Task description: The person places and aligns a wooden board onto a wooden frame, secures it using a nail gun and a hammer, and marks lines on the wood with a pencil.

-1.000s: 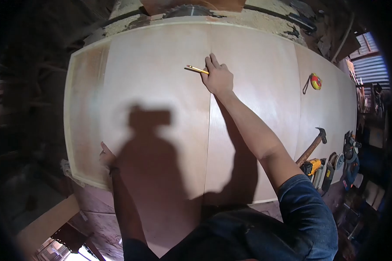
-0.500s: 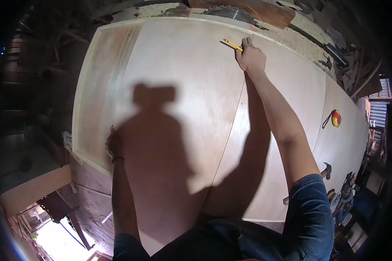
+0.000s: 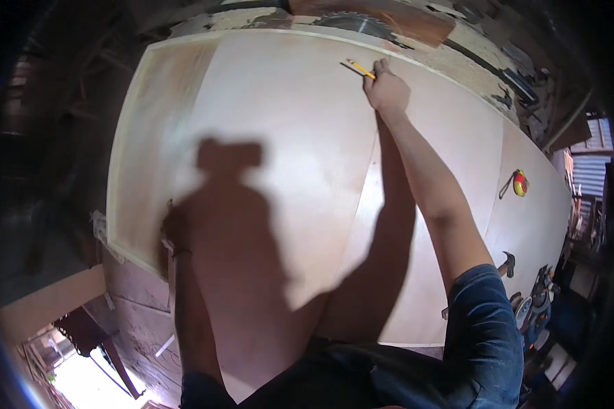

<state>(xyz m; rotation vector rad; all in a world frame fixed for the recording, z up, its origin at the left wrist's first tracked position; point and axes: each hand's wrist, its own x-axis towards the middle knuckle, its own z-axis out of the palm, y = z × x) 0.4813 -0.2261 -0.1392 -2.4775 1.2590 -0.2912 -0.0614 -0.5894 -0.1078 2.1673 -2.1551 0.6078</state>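
Note:
My right hand [image 3: 389, 91] reaches to the far edge of a large pale plywood panel [image 3: 280, 88]. It is closed around a yellow pencil [image 3: 363, 69], whose back end points up and left. A thin line runs down the panel from beneath this hand. My left hand [image 3: 175, 228] is over the near left part of the panel, dark in my own shadow. One finger or thumb sticks up there, while the other fingers are too dark and blurred to make out.
A red and yellow tape measure [image 3: 520, 183] with a strap lies on the panel's right part. Farther down are a hammer [image 3: 507, 264] and some power tools [image 3: 540, 296]. A toothed circular saw blade [image 3: 358, 25] and sawdust lie beyond the far edge.
The whole view has shifted slightly, so the panel and tools appear a little farther left. My right hand stays near the far edge with the pencil; my left hand has barely moved.

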